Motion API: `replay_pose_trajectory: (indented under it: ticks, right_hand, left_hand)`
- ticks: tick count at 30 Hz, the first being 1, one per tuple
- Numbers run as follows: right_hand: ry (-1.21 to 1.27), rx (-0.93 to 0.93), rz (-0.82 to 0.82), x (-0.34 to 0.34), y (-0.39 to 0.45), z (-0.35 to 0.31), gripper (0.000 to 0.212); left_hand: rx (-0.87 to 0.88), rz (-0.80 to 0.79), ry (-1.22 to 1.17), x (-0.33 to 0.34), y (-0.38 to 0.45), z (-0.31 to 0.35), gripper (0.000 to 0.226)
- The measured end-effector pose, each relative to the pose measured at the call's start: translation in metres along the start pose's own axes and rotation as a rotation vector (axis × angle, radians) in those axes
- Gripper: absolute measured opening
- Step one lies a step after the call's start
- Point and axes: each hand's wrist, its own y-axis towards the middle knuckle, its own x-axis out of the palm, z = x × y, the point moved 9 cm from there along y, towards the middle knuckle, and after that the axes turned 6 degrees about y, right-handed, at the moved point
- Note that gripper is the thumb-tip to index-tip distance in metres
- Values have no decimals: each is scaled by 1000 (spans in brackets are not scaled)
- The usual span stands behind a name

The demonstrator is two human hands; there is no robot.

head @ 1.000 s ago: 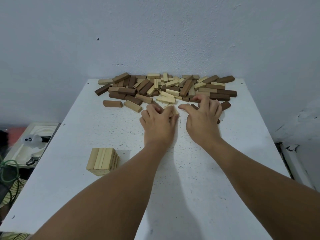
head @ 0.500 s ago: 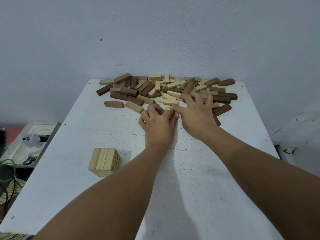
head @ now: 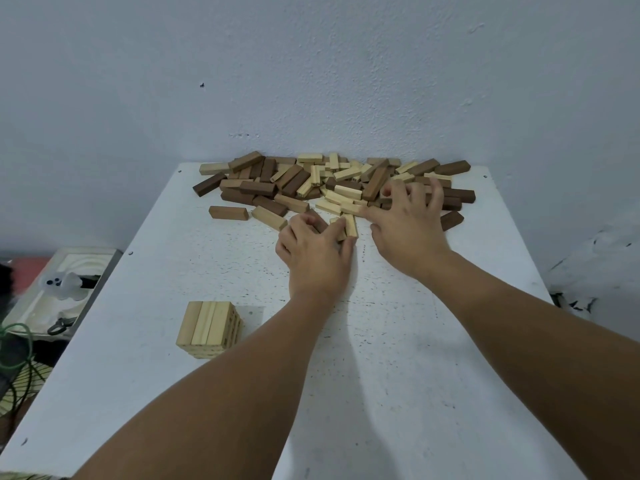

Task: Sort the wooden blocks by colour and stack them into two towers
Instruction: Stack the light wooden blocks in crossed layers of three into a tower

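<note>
The left hand [head: 317,252] has its fingers curled in a grip round a few pale blocks [head: 348,226] at the near edge of the mixed pile [head: 332,183] by the wall, while the right hand [head: 408,220] lies spread, holding nothing, on the pile. Best to pull only pale sticks, square their ends, then carry them to the pale tower [head: 209,329] near the left of the white speckled table [head: 398,375]. The blocks are smooth, sharp-edged wooden bars, pale or dark brown.

Only one view: cam on my head, wide-angle, looking fwd and down at the white surface [head: 398,358]. Its near edge runs out of frame at the bottom, the wall [head: 311,64] behind its far edge fills the top.
</note>
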Motion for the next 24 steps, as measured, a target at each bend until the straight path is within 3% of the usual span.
replay_pose_trajectory:
  ticks: [2, 6, 12, 19, 24]
  right_hand:
    - [24, 12, 64, -2, -4, 4, 16]
    - [75, 80, 122, -5, -8, 5, 15]
    - [94, 199, 48, 7, -14, 11, 18]
    - [33, 208, -23, 2, -13, 15, 27]
    - [52, 99, -67, -2, -22, 5, 33]
  left_hand:
    - [8, -11, 5, 1, 1, 1, 28]
    - [9, -22, -21, 1, 0, 0, 26]
    - [13, -43, 14, 2, -2, 1, 49]
    - [24, -91, 33, 8, 1, 1, 36]
    - [60, -77, 26, 7, 0, 3, 28]
